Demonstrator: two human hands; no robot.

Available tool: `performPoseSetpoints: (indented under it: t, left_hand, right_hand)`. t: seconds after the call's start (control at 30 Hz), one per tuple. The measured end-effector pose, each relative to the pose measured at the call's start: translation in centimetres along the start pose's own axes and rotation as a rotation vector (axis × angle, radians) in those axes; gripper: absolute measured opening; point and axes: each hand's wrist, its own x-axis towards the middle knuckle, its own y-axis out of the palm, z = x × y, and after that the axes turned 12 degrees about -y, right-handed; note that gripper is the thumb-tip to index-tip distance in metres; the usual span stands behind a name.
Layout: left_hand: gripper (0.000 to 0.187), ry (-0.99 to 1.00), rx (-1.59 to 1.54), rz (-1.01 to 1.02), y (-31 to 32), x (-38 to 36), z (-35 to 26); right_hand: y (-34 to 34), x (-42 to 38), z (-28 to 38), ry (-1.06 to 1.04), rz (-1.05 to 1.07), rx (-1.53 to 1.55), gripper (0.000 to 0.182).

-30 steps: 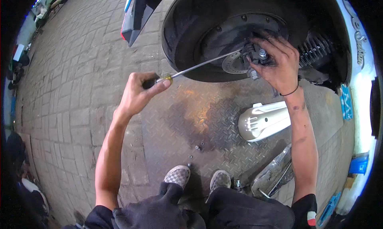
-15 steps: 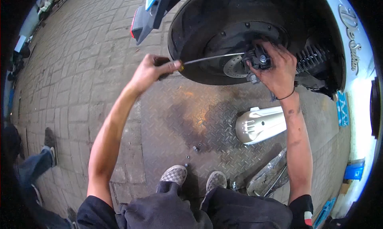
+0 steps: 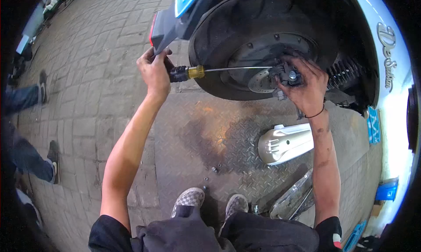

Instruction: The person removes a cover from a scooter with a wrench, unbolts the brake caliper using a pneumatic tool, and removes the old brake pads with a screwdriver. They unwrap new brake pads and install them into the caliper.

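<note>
My left hand (image 3: 154, 73) is closed around the back end of a screwdriver (image 3: 192, 72) with a black and yellow handle. Its long metal shaft runs level to the right, and the tip meets a dark brake caliper (image 3: 287, 73), where the exact contact is hidden. Smudged with grime, my right hand (image 3: 310, 83) grips this caliper from the right, thumb below and fingers over the top. Beside the caliper are a drilled brake disc (image 3: 258, 82) and the scooter's wheel (image 3: 208, 54). A coil spring shock (image 3: 346, 73) sits just right of my right hand.
A white fender (image 3: 285, 147) lies on the steel tread plate (image 3: 184, 142), with small bolts (image 3: 214, 169) near my shoes. Right of them is a long greyish part (image 3: 291, 201). A walking person's legs (image 3: 30, 157) show at left. Above my left hand juts the tail light (image 3: 153, 30).
My left hand has shifted from the front of the screwdriver handle to its back end, exposing the yellow part. My right hand keeps its hold on the caliper. More of the passer-by's legs show.
</note>
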Motion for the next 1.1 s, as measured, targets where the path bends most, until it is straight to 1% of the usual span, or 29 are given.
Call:
performPoseSetpoints:
  t: [0.03,0.07,0.1,0.17,0.2,0.23,0.3,0.33,0.4,0.43,0.5,0.57,0.63,0.67,0.7,0.77,0.8,0.9,0.93,0.97,1.03,1.1]
  left_hand:
    - [0.016,-0.02,-0.005,-0.066,0.2,0.0,-0.3]
    - [0.017,0.044,0.004,-0.122,0.6,-0.2,-0.3]
    - [0.017,0.044,0.001,-0.133,0.5,0.0,0.0]
    - [0.019,0.118,0.13,-0.097,0.2,-0.2,0.8]
    - [0.03,0.094,0.275,-0.081,0.5,-0.9,0.4]
    - [0.03,0.107,0.274,-0.088,0.2,-1.2,0.0]
    - [0.043,0.023,0.526,0.178,-0.2,-1.8,-0.7]
    - [0.043,0.031,0.537,0.186,-0.4,-2.7,-1.6]
    - [0.05,0.051,0.75,0.376,-0.8,-4.8,-3.2]
    - [0.05,0.056,0.753,0.384,-1.0,-5.6,-3.3]
    - [0.062,0.113,0.836,0.329,-1.1,-6.5,-3.3]
    - [0.062,0.109,0.825,0.322,-1.1,-7.0,-2.9]
    - [0.057,0.031,0.767,0.289,-0.9,-6.9,-2.4]
    - [0.049,0.046,0.689,0.301,-0.8,-6.4,-1.9]
    - [0.049,0.05,0.685,0.307,-0.6,-5.5,-2.0]
    - [0.041,0.258,0.622,0.35,-0.5,-3.3,-2.5]
    - [0.039,0.361,0.692,0.358,-0.4,-2.7,-4.2]
    - [0.041,0.269,0.714,0.379,-0.5,-2.4,-3.8]
    - [0.043,0.236,0.64,0.383,-0.6,-2.7,-2.7]
    - [0.043,0.239,0.645,0.382,-1.0,-2.6,-1.6]
    - [0.045,0.108,0.664,0.458,-1.4,-3.1,-0.4]
    - [0.046,0.115,0.626,0.465,-2.9,-3.5,0.4]
  right_hand:
    - [0.0,0.1,-0.1,-0.002,0.014,-0.011,0.047]
    - [0.0,0.1,-0.2,-0.011,0.013,-0.008,0.047]
    - [0.0,0.2,-0.2,-0.025,0.014,-0.014,0.049]
    - [0.0,0.4,0.1,-0.049,0.023,-0.011,0.051]
    - [-0.1,0.5,0.2,-0.032,0.039,-0.037,0.052]
    - [-0.2,0.9,0.1,-0.016,0.05,-0.064,0.054]
    - [-0.4,0.9,-0.1,-0.003,0.053,-0.074,0.055]
    - [-0.4,0.8,0.0,0.011,0.072,-0.08,0.056]
    - [-0.5,0.6,0.2,0.054,0.088,-0.078,0.056]
    - [-0.7,0.6,0.3,0.074,0.112,-0.08,0.056]
    - [-0.7,0.6,0.2,0.059,0.09,-0.077,0.056]
    - [-0.4,0.4,0.0,0.045,0.069,-0.074,0.057]
    - [-0.1,0.1,-0.2,0.038,0.061,-0.092,0.061]
    - [-0.2,0.2,-0.3,0.043,0.058,-0.099,0.061]
    - [-0.5,0.4,-0.4,0.038,0.061,-0.074,0.063]
    - [-0.6,0.5,-0.4,0.028,0.091,-0.04,0.064]
    - [-0.6,0.6,-0.6,0.043,0.111,-0.014,0.065]
    - [-1.2,1.4,-0.1,0.033,0.137,0.012,0.065]
    - [-1.3,1.5,-0.1,0.014,0.151,0.004,0.063]
    - [-1.1,1.3,-0.3,0.015,0.146,0.008,0.063]
    - [-0.5,0.5,-1.0,-0.033,0.109,-0.013,0.06]
    - [-0.6,0.3,-1.0,0.001,0.112,0.0,0.059]
